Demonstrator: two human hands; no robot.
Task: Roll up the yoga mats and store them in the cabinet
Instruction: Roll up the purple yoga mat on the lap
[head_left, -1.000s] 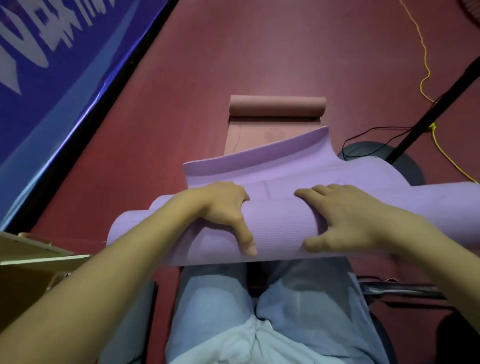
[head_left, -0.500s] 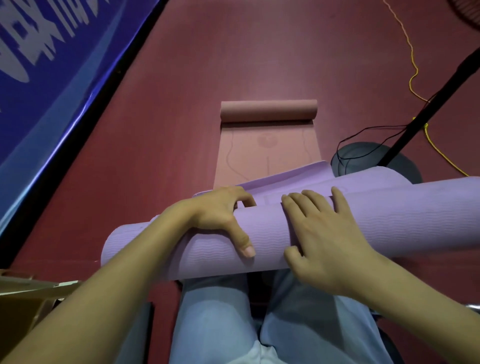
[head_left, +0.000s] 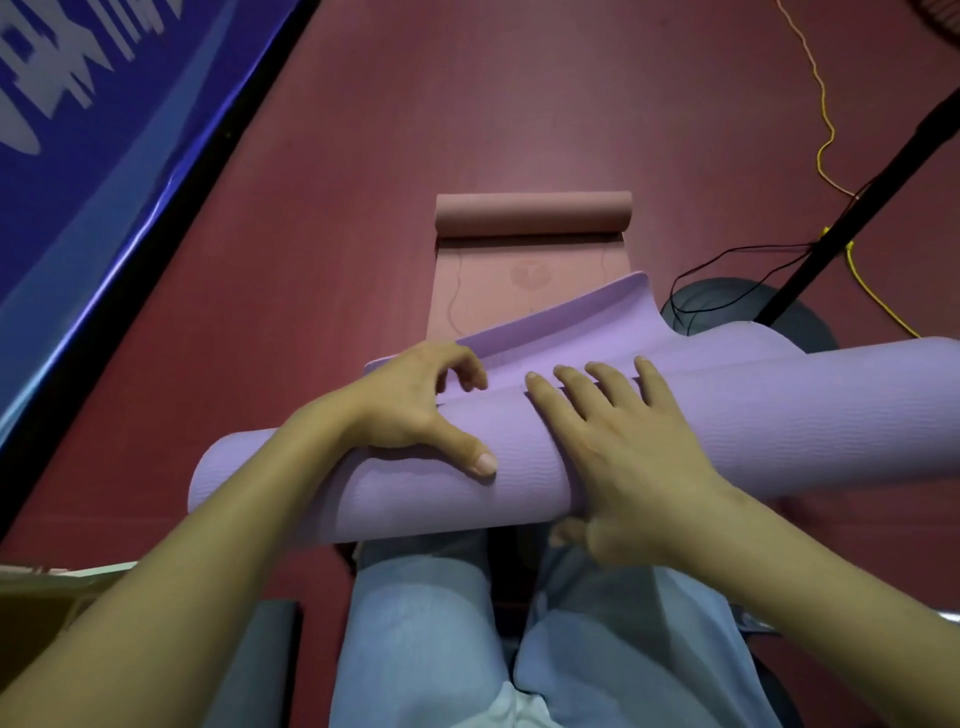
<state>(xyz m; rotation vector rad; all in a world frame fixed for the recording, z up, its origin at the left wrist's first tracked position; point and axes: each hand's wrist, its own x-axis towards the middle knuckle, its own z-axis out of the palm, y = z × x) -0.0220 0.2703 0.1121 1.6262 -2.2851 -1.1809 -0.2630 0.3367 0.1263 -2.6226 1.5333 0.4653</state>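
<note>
Red floor (head_left: 467, 104) | pink mat (head_left: 530, 249) beyond purple mat (head_left: 753, 415) | stand (head_left: 857, 208) right

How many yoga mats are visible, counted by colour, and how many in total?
Purple foam yoga mat, nearly rolled, on the lap: 1
Pink foam yoga mat, partly rolled, on the red floor: 1
Total: 2

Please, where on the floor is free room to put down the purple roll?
Free: the dark red floor between the blue banner and the half-rolled pink yoga mat, and beyond that mat. Crowded: right of it, with the round dark stand base, black cable and yellow cord.
</note>
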